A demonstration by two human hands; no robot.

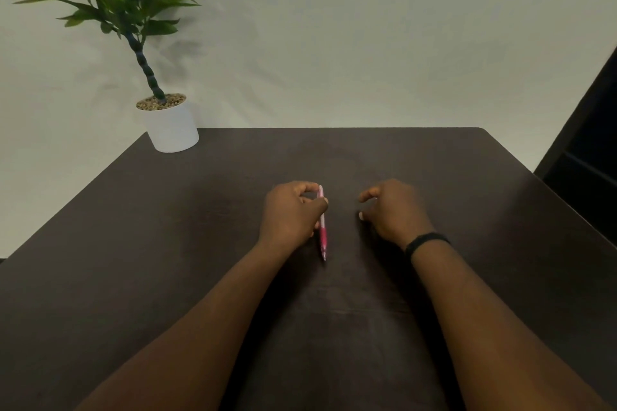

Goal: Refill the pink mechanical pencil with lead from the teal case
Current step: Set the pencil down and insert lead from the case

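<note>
Two hands over the dark table (167, 243)

L hand (293, 210) pinches pink pencil (322, 227) (tip toward person); R hand (390, 207) loose, half open, holds nothing.

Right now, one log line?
left hand: holds pink pencil | right hand: open, empty | teal case: not visible | table

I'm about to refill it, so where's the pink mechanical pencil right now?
In the head view, the pink mechanical pencil is near the middle of the dark table, held in the left hand, with the empty right hand just beside it.
</note>
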